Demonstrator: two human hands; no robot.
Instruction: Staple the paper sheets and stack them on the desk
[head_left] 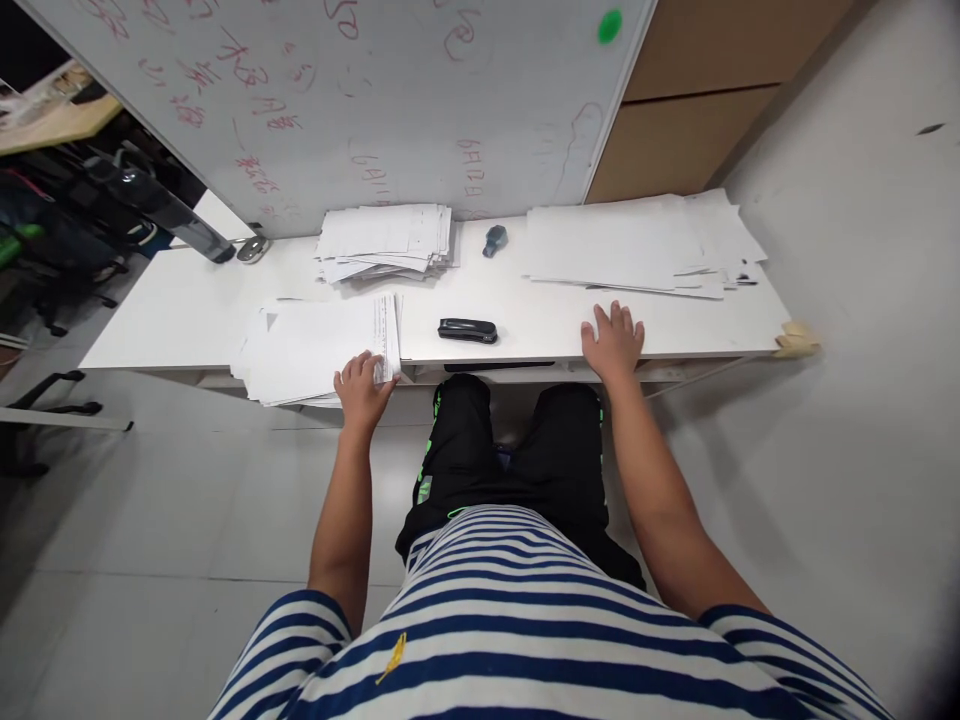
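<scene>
My left hand (363, 393) rests on a loose stack of printed papers (315, 340) at the left front of the desk, its fingers on the top sheets and the thumb out toward the right edge. These papers hang over the desk's front edge. My right hand (615, 345) lies palm down on the bare desk top with fingers spread, holding nothing. Between the hands is a black stapler (468, 330). Just beyond my right hand spreads a wide pile of white sheets (615, 245). Another paper stack (386, 235) lies behind the left papers.
A small blue-grey object (495, 240) lies on the white desk (172, 310) near the whiteboard (420, 110). A dark bottle (165, 205) and a small rounded item (253, 249) are at left. Cardboard boxes (690, 140) and a wall (862, 300) bound the right.
</scene>
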